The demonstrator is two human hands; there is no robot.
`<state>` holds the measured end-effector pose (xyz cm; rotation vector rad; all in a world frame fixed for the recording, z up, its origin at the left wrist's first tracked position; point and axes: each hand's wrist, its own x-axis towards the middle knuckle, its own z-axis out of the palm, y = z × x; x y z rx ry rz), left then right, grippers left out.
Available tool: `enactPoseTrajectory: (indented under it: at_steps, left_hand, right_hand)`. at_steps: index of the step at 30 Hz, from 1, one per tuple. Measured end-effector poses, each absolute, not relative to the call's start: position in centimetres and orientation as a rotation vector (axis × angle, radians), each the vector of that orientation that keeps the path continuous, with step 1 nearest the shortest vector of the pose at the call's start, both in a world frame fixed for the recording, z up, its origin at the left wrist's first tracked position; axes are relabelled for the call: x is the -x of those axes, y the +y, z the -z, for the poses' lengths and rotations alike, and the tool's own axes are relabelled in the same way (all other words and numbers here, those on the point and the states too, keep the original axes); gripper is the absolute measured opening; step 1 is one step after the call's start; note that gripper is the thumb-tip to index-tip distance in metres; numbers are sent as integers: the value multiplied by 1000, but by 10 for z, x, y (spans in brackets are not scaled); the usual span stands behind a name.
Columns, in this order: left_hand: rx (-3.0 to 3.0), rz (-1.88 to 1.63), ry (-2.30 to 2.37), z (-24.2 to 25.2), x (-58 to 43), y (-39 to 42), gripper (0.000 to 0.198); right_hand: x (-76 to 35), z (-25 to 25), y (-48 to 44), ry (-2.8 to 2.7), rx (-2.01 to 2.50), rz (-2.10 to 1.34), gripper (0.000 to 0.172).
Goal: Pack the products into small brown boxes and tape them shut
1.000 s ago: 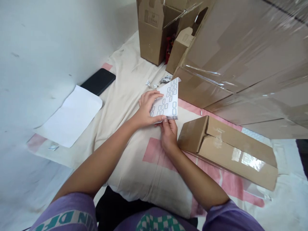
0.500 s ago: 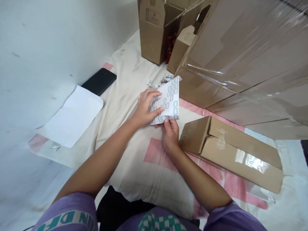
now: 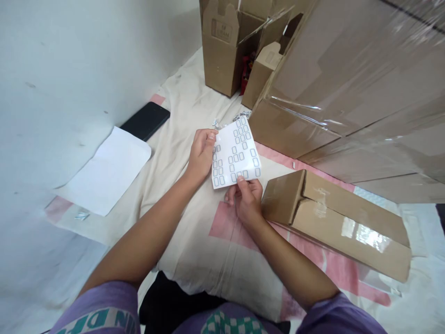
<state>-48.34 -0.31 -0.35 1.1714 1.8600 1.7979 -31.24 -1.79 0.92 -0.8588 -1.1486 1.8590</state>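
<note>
Sheet (image 3: 225, 139) of white paper, printed with small rounded outlines, held up between two hands over the pale cloth (image 3: 174, 213), in front of the body. Tilted printed side towards the eyes, likely for easy viewing. Pinched at the left edge by the left hand (image 3: 201, 155), nearly closed, with thumb on the printed face and fingers folded behind. Pinched at the bottom edge by the right hand (image 3: 249, 197), also nearly closed, with thumb pressed on the print and other fingers curled below the border. Two separate edges, probably on account of limpness, against sagging or curling from a single grip; most of the print left uncovered that way. Exact contact behind the paper hidden; cannot tell.

To the left, plain paper (image 3: 104, 171) lying flat, partly over a black phone (image 3: 148, 119), well clear of both forearms, perhaps by design. Beyond, crumpled scraps (image 3: 242, 114) near the plastic-wrapped cartons (image 3: 347, 93). To the right, a taped box (image 3: 337, 222) laid lengthwise, presumably for steadiness, just beside the right forearm. Farther back, an upright carton (image 3: 218, 62) near the wall (image 3: 86, 55), with something red (image 3: 246, 72) next to it, too shaded for naming.
</note>
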Motion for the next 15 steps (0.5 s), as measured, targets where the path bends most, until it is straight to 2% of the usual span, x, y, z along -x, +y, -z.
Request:
enactPoseTrajectory:
  at_steps: [6, 12, 15]
  left_hand:
    - [-1286, -1694, 1972, -2, 487, -6, 59]
    - [-1478, -1204, 1961, -7, 489, -10, 69]
    - [-1511, -1081, 1976, -7, 489, -10, 73]
  right_hand:
    - [315, -17, -21, -786, 968, -1985, 30]
    - [315, -14, -9, -682, 973, -2099, 28]
    - [316, -13, -8, -670, 954, -2098, 25]
